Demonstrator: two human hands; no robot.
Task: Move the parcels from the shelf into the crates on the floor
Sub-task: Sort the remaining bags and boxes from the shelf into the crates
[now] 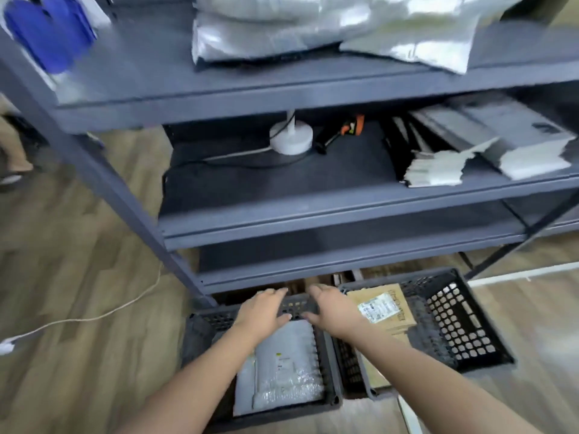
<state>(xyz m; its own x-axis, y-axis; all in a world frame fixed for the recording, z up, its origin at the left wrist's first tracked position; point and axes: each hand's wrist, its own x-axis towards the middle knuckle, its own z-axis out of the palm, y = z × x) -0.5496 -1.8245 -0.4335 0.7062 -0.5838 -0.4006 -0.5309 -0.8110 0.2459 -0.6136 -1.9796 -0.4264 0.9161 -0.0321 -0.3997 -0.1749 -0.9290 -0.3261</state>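
Fingers on both your hands are spread and empty: your left hand (261, 311) hangs over the far end of the left crate (200, 332), your right hand (333, 311) just beside it over the wall between the two crates, and neither grips anything. Whether the palms touch the far rim is hard to tell through the blur.

Under your left forearm a grey parcel (282, 368) lies flat in the left crate, its near half in bubble wrap. A brown parcel (383, 308) with a white label lies in the right crate (460, 327), which sits touching the left one on the wood floor (78, 245).

So you look to be at the release end of a drop, with a parcel landed in each crate and your hands free.

More silver parcels (282, 32) are heaped on the top board of the shelf (282, 98), some overhanging its front edge at the right. The middle board holds a white round base (291, 137), an orange-and-black tool (341, 133) and stacks of flat mailers (488, 142); these may not be yours to move.

Next, I judge, you straighten up and reach for the top heap. The slick bags overlap, so take the uppermost or the overhanging one first, with both hands, lest its neighbours slide off.
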